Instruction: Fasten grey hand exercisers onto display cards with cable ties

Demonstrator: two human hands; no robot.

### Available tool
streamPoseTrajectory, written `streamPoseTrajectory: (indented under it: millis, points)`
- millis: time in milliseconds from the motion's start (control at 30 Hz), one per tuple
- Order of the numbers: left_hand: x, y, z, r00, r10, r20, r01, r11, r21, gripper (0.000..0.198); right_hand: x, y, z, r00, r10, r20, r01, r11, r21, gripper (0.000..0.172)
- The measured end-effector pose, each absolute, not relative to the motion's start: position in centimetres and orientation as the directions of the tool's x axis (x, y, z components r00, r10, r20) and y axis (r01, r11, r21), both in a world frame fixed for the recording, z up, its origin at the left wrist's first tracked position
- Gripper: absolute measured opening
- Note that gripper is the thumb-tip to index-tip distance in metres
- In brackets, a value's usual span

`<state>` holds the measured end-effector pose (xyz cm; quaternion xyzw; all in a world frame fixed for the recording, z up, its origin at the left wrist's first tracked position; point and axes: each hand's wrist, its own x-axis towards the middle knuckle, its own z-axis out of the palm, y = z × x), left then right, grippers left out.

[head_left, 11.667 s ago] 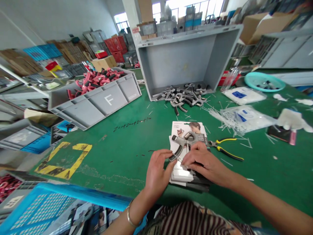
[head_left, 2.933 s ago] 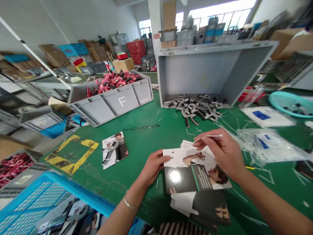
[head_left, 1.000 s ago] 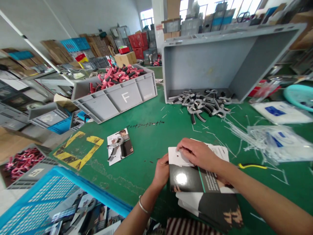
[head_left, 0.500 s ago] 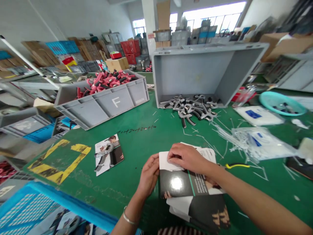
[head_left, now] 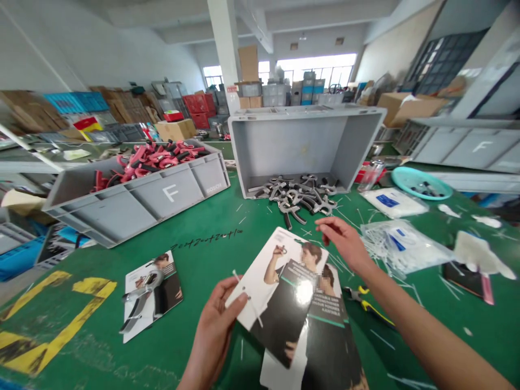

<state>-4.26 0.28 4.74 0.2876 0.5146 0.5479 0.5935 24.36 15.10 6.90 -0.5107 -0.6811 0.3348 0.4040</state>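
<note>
My left hand point(head_left: 217, 325) pinches the left edge of a printed packaging card point(head_left: 272, 281), tilted and lifted over a stack of similar cards point(head_left: 329, 336). A white cable tie point(head_left: 255, 307) passes through the held card near my thumb. Beyond the card's upper right corner, my right hand point(head_left: 343, 241) is open, fingers stretched towards the pile and holding nothing I can see. Grey and black hand grip strengtheners point(head_left: 298, 200) lie heaped at the mouth of a grey crate on its side. Over to the left, another grip strengthener point(head_left: 150, 292) rests on a card point(head_left: 174, 281).
A grey crate point(head_left: 142, 206) of red grips stands back left; the tipped crate point(head_left: 292, 143) is at centre back. Loose cable ties and a plastic bag point(head_left: 410, 244) lie right, near yellow-handled cutters point(head_left: 371, 306). A turquoise basin point(head_left: 422, 179) sits behind. Yellow tape point(head_left: 95, 295) marks the left.
My left hand has lifted one card off the stack, with a cable tie through it. My right hand has left the stack and reached forward. The view has tilted up and shifted right.
</note>
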Motion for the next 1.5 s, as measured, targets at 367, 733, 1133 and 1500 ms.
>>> streamPoseTrajectory:
  millis: [367, 733, 1133, 1500]
  points:
    - [-0.7, -5.7, 4.0, 0.090, 0.904, -0.417, 0.093, 0.409, 0.908, 0.072, 18.2, 27.1, 0.5, -0.098, 0.985, -0.139, 0.796, -0.006, -0.606, 0.033]
    - [-5.8, -4.2, 5.8, -0.069, 0.965, -0.254, 0.170, 0.263, 0.950, 0.060, 21.3, 25.0, 6.6, -0.191, 0.967, -0.172, 0.600, -0.024, -0.800, 0.039]
    - [-2.7, 2.2, 8.4, 0.177, 0.912, 0.370, 0.292, -0.408, 0.865, 0.054, 22.7, 1.0, 11.3, -0.694, 0.688, -0.212, -0.305, -0.548, -0.779, 0.037]
    - [-2.2, 0.1, 6.6, 0.397, 0.853, 0.337, 0.464, -0.504, 0.729, 0.021, 26.6, 0.6, 10.1, -0.320, 0.945, -0.060, 0.785, 0.229, -0.575, 0.032]
